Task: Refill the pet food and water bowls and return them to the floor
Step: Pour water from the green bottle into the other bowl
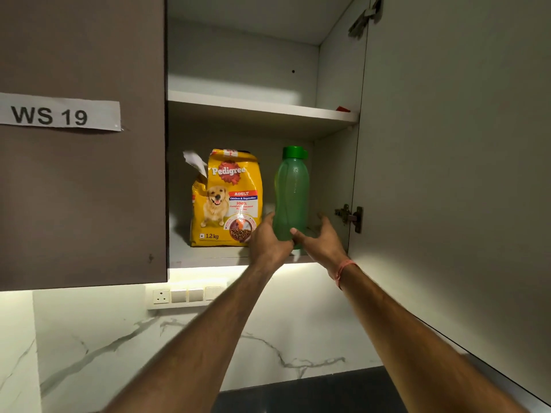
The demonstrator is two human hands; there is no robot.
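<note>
A green water bottle (pixel 291 192) with a green cap stands upright on the lower shelf of an open wall cupboard. My left hand (pixel 268 241) wraps round its base from the left. My right hand (pixel 320 239) holds the base from the right, thumb across the front. Left of the bottle stands a yellow bag of dog food (pixel 227 198), its top corner torn open. No bowls are in view.
The cupboard's right door (pixel 453 174) is swung open beside my right arm. The brown left door (pixel 80 174) is closed and carries a paper label. The upper shelf (pixel 262 110) holds a small red item at its right end. Wall sockets (pixel 185 295) and marble backsplash lie below.
</note>
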